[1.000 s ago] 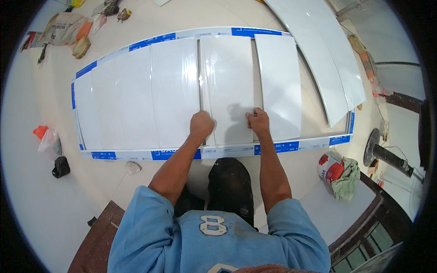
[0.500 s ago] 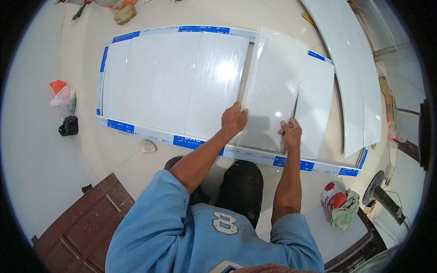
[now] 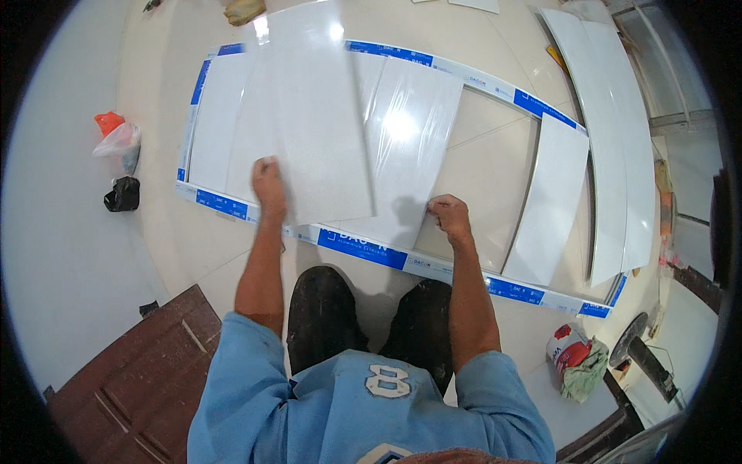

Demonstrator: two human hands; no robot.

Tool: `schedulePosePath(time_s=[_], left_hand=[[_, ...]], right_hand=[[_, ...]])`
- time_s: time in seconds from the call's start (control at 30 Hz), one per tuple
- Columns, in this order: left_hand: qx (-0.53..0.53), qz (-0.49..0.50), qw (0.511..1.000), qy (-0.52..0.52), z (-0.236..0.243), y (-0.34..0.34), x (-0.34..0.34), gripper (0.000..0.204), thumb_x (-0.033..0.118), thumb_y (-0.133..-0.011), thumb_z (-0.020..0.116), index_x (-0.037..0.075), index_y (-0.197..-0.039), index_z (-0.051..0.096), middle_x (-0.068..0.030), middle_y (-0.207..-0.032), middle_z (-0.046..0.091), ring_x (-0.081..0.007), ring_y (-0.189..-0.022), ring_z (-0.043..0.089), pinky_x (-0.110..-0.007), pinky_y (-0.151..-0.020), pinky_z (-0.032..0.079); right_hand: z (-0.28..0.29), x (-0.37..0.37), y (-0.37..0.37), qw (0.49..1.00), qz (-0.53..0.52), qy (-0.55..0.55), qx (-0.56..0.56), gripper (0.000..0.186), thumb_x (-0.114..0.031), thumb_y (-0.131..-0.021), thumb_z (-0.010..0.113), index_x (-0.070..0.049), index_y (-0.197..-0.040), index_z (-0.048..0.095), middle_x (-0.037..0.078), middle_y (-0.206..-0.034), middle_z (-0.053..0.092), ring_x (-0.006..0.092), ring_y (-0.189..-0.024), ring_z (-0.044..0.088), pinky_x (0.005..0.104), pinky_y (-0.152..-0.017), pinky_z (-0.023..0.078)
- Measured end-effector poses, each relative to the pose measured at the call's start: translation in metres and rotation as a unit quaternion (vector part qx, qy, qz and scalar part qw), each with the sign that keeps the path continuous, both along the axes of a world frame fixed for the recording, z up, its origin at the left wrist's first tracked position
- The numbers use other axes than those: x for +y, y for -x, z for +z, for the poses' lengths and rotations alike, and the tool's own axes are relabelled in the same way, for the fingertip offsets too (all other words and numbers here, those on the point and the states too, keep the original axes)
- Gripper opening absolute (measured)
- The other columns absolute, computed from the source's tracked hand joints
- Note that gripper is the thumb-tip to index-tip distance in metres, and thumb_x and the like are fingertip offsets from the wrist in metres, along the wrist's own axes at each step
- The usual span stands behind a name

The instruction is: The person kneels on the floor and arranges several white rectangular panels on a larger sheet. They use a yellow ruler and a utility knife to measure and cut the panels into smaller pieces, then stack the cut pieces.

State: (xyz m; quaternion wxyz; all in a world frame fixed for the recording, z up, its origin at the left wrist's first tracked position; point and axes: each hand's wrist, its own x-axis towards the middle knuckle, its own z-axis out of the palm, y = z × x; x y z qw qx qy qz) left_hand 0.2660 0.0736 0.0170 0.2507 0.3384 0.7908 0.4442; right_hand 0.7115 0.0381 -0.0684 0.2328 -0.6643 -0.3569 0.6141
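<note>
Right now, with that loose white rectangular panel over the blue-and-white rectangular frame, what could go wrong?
The loose white rectangular panel seems gripped only by the left hand at its left edge, so it might tilt. The right hand is apart from it, so its right side could drop. Its near right corner could scrape the shiny white panel it overlaps in view.

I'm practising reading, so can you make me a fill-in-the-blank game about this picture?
1. The left hand holds a panel coloured ____.
2. The hand nearer the green cloth is the ____ one.
3. The person's shirt is mostly ____.

Missing words: white; right; blue.
</note>
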Motion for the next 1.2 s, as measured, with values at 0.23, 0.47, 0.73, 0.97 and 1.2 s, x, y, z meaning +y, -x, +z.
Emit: schedulePosePath(time_s=[0.23, 0.47, 0.73, 0.97, 1.2], left_hand=[[-0.126, 0.127, 0.983, -0.040, 0.024, 0.105, -0.072, 0.019, 0.019, -0.110, 0.059, 0.002, -0.105, 0.064, -0.0017, -0.092, 0.061, -0.0138, -0.086, 0.057, -0.033, -0.080, 0.050], [-0.229, 0.116, 0.964, -0.066, -0.009, 0.131, -0.094, 0.019, 0.021, -0.111, 0.059, 0.003, -0.108, 0.063, -0.0030, -0.096, 0.065, -0.0154, -0.090, 0.061, -0.034, -0.084, 0.053], [-0.200, 0.099, 0.974, -0.042, -0.016, 0.131, -0.099, 0.020, 0.023, -0.111, 0.060, 0.003, -0.110, 0.064, -0.0038, -0.101, 0.067, -0.0158, -0.092, 0.062, -0.034, -0.087, 0.053], [-0.189, 0.137, 0.972, -0.041, 0.000, 0.136, -0.113, 0.019, 0.022, -0.110, 0.061, 0.003, -0.109, 0.064, -0.0032, -0.098, 0.066, -0.0144, -0.091, 0.061, -0.033, -0.085, 0.053], [-0.202, 0.114, 0.970, -0.067, -0.016, 0.161, -0.099, 0.016, 0.019, -0.110, 0.061, 0.003, -0.106, 0.065, -0.0030, -0.095, 0.066, -0.0143, -0.087, 0.062, -0.033, -0.080, 0.053]], right_hand=[[0.036, 0.000, -0.002, 0.995, -0.079, 0.029, 0.055, 0.018, -0.014, -0.100, 0.073, 0.001, -0.107, 0.070, 0.008, -0.085, 0.073, 0.0116, -0.058, 0.057, 0.0270, -0.050, 0.045], [0.020, 0.005, 0.011, 0.998, 0.000, 0.031, 0.047, 0.019, -0.009, -0.098, 0.073, 0.003, -0.112, 0.067, 0.013, -0.088, 0.073, 0.0192, -0.064, 0.068, 0.0339, -0.055, 0.058], [0.019, -0.023, -0.099, 0.994, -0.086, 0.039, 0.046, 0.017, -0.007, -0.097, 0.074, 0.001, -0.108, 0.064, 0.013, -0.086, 0.071, 0.0222, -0.067, 0.073, 0.0351, -0.056, 0.064], [0.064, -0.011, -0.044, 0.932, -0.013, -0.154, -0.329, 0.036, -0.018, -0.097, 0.075, -0.001, -0.127, 0.068, 0.018, -0.105, 0.077, 0.0320, -0.093, 0.076, 0.0442, -0.087, 0.061], [0.012, 0.040, 0.221, 0.997, 0.007, -0.016, 0.070, 0.040, -0.028, -0.090, 0.084, 0.006, -0.103, 0.068, 0.016, -0.083, 0.072, 0.0207, -0.056, 0.067, 0.0355, -0.051, 0.055]])
